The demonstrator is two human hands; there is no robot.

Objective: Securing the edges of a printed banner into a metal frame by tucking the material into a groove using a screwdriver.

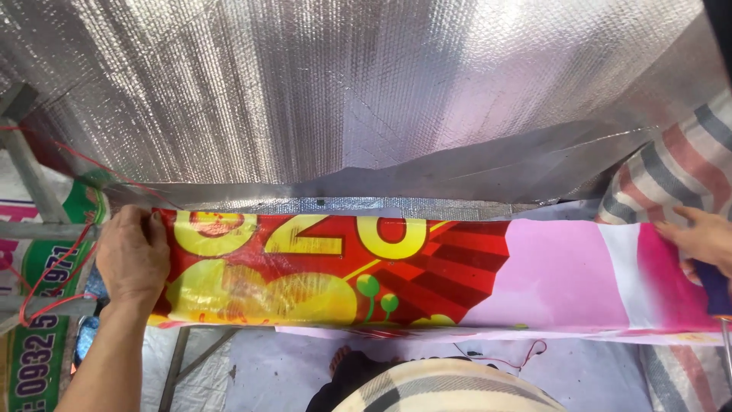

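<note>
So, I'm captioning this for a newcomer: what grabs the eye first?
The bright printed banner in red, yellow and pink, stretched across the middle. The left hand grips its left end; the right hand rests on its right end. Above it spreads a shiny silver foil sheet.

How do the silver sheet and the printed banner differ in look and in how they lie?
The silver sheet is plain, shiny and dimpled like foil padding; the printed banner is smooth, with red, yellow and pink artwork. The silver sheet spreads wide and creased across the upper view; the banner lies as a long narrow band below it. The left hand and right hand rest on the banner's two ends, not on the silver sheet. Both are flexible sheets.
</note>
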